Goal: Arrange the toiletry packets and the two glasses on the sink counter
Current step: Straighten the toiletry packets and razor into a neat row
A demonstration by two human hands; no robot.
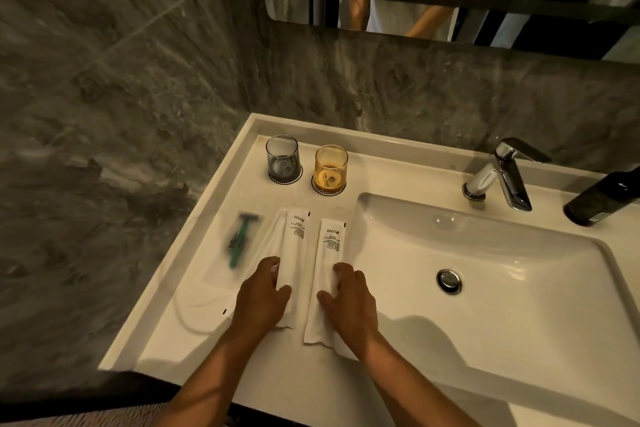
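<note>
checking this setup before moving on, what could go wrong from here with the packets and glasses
The right hand presses a white packet lying close to the basin edge; a sideways nudge might slide it in. The left hand rests on overlapping packets, which may shift together. Pushing packets forward could bump the amber glass.

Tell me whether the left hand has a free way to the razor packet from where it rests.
Probably yes. The left hand lies flat on a white packet, and the razor packet sits just to its left on the counter, with nothing lying between them.
</note>
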